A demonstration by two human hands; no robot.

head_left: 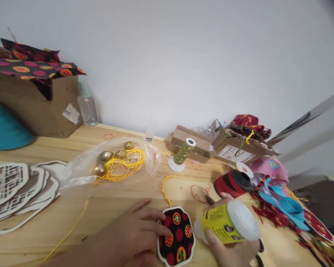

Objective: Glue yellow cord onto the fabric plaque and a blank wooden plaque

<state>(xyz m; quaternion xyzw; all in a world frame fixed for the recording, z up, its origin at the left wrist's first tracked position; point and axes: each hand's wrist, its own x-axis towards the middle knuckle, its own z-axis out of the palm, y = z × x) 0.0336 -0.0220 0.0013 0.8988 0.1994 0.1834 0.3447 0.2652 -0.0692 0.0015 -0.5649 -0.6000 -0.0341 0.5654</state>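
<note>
In my right hand (225,248) is a glue bottle (221,222) with a yellow label, tipped sideways. Its nozzle points left and meets the right side of a scalloped plaque (179,235) covered in black patterned fabric with a pale rim. My left hand (136,231) lies with fingers apart, its fingertips resting on the plaque's left part. From the plaque's top runs a yellow braided cord (164,189). Scissor handles (258,256) show partly behind my right hand.
Left are stacked white cut-out panels (19,193) and a plastic bag with brass bells (106,155) and yellow cord (124,167). Behind stand a spray bottle (87,107), a cardboard box (58,111) and a green thread spool (185,151). A red thread spool (231,183) and fabric scraps (281,204) lie right.
</note>
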